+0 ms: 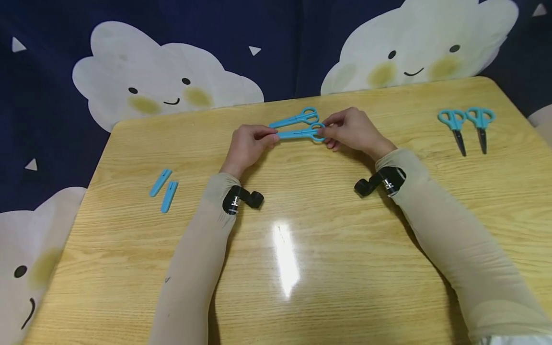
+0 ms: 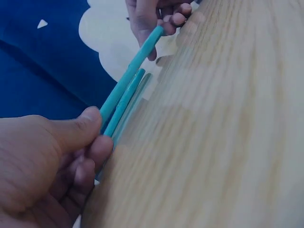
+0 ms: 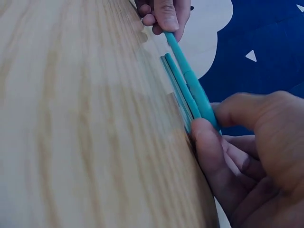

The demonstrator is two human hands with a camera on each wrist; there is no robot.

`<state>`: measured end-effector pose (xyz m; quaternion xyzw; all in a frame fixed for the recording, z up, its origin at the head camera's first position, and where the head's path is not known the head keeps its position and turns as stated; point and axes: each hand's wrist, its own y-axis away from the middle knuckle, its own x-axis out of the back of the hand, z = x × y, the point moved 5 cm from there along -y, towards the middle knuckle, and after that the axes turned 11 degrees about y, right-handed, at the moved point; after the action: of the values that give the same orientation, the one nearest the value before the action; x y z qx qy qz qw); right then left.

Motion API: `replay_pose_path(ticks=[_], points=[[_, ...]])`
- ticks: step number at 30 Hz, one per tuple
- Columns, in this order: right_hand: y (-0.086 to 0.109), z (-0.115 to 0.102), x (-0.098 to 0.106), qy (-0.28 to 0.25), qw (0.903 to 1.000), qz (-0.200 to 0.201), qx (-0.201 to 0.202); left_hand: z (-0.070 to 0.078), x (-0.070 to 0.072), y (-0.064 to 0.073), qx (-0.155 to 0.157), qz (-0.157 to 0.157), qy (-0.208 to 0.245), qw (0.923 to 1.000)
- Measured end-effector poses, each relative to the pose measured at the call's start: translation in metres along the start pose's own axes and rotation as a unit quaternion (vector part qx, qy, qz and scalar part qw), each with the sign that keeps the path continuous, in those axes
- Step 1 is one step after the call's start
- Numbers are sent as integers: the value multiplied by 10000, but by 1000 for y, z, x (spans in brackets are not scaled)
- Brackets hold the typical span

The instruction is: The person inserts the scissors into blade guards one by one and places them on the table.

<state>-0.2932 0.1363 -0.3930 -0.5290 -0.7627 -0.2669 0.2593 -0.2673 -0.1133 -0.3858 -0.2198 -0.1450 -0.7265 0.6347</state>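
A pair of light-blue scissors (image 1: 297, 134), its blades covered by a blue sheath, is stretched between both hands near the table's far edge. My left hand (image 1: 247, 146) pinches the sheathed tip between thumb and fingers. At the other end, my right hand (image 1: 355, 132) grips the handle loops. Just behind lies a second pair of sheathed blue scissors (image 1: 289, 121), roughly parallel to the first. In the left wrist view, the held scissors (image 2: 126, 85) are raised above the other pair (image 2: 124, 102) lying on the table.
Two loose blue blade sheaths, one (image 1: 160, 182) slightly behind the other (image 1: 169, 197), lie on the left of the wooden table (image 1: 327, 249). Two blue-handled scissors with bare dark blades, one (image 1: 453, 120) beside the other (image 1: 480, 117), lie at the far right. A cloud-patterned curtain (image 1: 284, 62) hangs behind.
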Motion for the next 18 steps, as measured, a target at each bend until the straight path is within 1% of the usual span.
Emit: replay_pose_path(ticks=[3, 5, 9, 18], points=[[-1, 1, 0, 15, 10000, -15, -97, 3, -2, 0, -130, -101, -309, 9994], [-1, 2, 0, -6, 9999, -9, -159, 4, -3, 0, -152, -129, -411, 9990], [0, 2, -1, -87, 9997, -14, -247, 4, -3, 0, -85, -71, -486, 9988], [-2, 0, -1, 7, 9996, -36, -266, 8, -3, 1, 12, -77, -591, 9982]])
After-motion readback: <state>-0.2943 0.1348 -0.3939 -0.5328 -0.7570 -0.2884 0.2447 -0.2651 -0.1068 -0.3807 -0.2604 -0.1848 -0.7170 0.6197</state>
